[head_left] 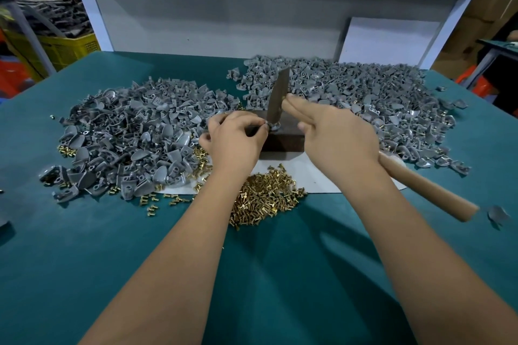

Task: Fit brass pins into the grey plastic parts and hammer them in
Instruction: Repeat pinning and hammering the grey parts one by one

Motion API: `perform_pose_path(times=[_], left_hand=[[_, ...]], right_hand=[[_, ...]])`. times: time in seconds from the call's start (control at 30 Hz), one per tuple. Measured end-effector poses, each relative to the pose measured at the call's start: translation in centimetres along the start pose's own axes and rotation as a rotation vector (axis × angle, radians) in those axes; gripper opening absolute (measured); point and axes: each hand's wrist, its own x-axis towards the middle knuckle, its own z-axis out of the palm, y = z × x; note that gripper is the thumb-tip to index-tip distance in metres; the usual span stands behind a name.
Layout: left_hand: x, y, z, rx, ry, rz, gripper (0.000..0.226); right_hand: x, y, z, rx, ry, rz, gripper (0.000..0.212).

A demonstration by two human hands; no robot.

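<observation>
One dark block (pixel 283 134) on table (pixel 84 260), left hand (pixel 235 137) pinching one grey part (pixel 262 128) atop it, right hand (pixel 336 134) gripping one hammer (pixel 277 98), two grey-part heaps flanking, one brass pin pile (pixel 263 196) nearer.

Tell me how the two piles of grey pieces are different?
The left pile lies nearer the person; the right pile reaches further back, to the white board.
The right pile spreads wider than the left pile.
The left pile has loose brass pins along its near edge; the right pile shows brass glints among its pieces.
Both rest on the green table.
</observation>
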Motion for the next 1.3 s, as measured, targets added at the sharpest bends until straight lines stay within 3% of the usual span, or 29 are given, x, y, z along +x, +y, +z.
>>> perform_pose_path(times=[0.17, 0.27, 0.43, 0.57, 0.73, 0.87, 1.03, 1.2, 1.3], left_hand=[[-0.1, 0.0, 0.0, 0.02, 0.001, 0.01, 0.01], [-0.1, 0.1, 0.0, 0.035, 0.009, 0.003, 0.012], [-0.2, 0.1, 0.1, 0.02, 0.019, 0.02, 0.011], [-0.2, 0.1, 0.1, 0.021, 0.025, 0.018, 0.01], [-0.1, -0.1, 0.3, 0.016, 0.021, 0.015, 0.009], [0.0, -0.2, 0.3, 0.012, 0.023, 0.006, 0.007], [0.0, -0.3, 0.6, -0.002, 0.028, 0.012, 0.007], [0.1, -0.2, 0.4, 0.001, 0.013, 0.002, 0.006], [0.1, -0.2, 0.4, -0.004, 0.008, -0.003, 0.006]], right_hand=[[0.5, -0.4, -0.7, 0.056, 0.174, 0.02, 0.051], [0.3, -0.5, -0.1, -0.027, 0.024, -0.041, 0.051], [-0.1, -0.9, 0.1, -0.013, 0.185, 0.038, 0.052], [0.0, -0.4, 0.6, -0.04, 0.054, -0.021, 0.052], [0.4, -0.6, 0.0, -0.02, 0.247, 0.04, 0.054], [0.1, -0.1, 0.6, -0.037, 0.023, -0.015, 0.052], [0.4, -0.2, 0.1, 0.024, 0.245, 0.041, 0.052], [0.1, 0.1, 0.8, -0.044, 0.081, -0.046, 0.051], [0.5, 0.0, 0.4, -0.013, 0.241, 0.013, 0.05]])
